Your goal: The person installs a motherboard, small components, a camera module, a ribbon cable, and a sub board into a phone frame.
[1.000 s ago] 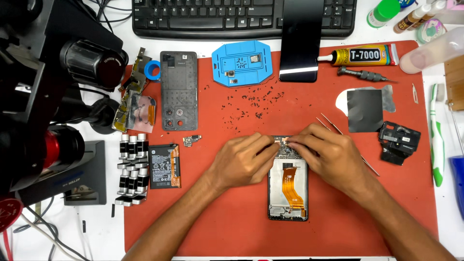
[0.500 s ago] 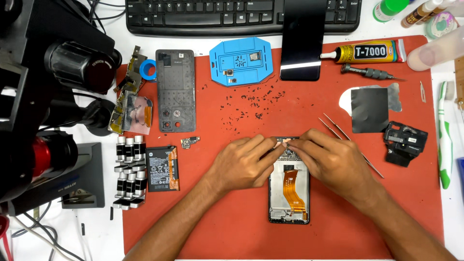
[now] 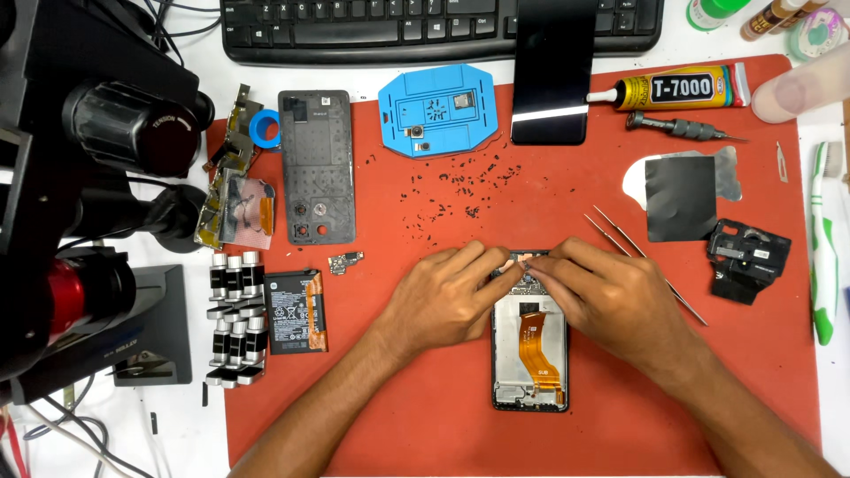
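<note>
Yellow glue tube (image 3: 677, 87) w/ black label, lying flat at mat's top right; black glossy screen panel (image 3: 552, 71) upright-ish at top centre, overlapping the keyboard (image 3: 434, 28); battery (image 3: 292, 312) w/ black label, left of the hands; green-capped bottle (image 3: 713, 11) at top edge.

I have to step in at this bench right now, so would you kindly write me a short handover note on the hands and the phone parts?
Left hand: fingertips pressing at the top edge of the opened phone, holding nothing else.
Right hand: fingertips meet the left at the same edge; whether they pinch a small part is hidden.
Phone lies on the red mat, orange flex cable exposed.
Done: back cover, battery and blue frame lie apart on the mat.
Left: phone not closed; tweezers beside the right hand, loose black bits scattered.
</note>
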